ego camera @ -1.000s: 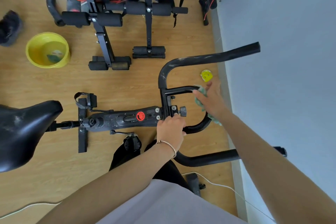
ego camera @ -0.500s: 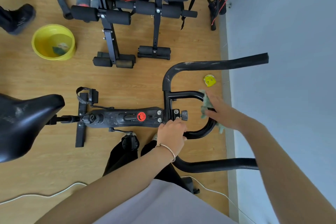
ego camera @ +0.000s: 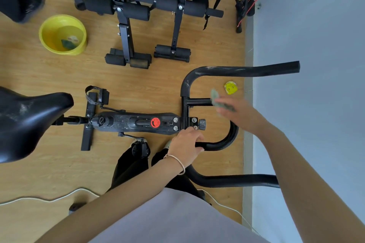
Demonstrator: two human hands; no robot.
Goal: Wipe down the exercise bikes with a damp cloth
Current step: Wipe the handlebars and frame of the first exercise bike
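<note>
A black exercise bike lies below me, its saddle at the left and its handlebars at the right. My left hand grips the curved inner handlebar loop beside the stem. My right hand is blurred and holds a green damp cloth against the short crossbar of the handlebars.
A yellow basin with another cloth in it stands on the wooden floor at the upper left. A black weight bench stands behind the bike. A grey wall runs along the right. Someone's dark shoe is at the far left. A white cable crosses the floor.
My right hand has slid the cloth along the inner handlebar loop, down it and then back up to the crossbar. My left hand has kept its grip. The view has shifted slightly.
</note>
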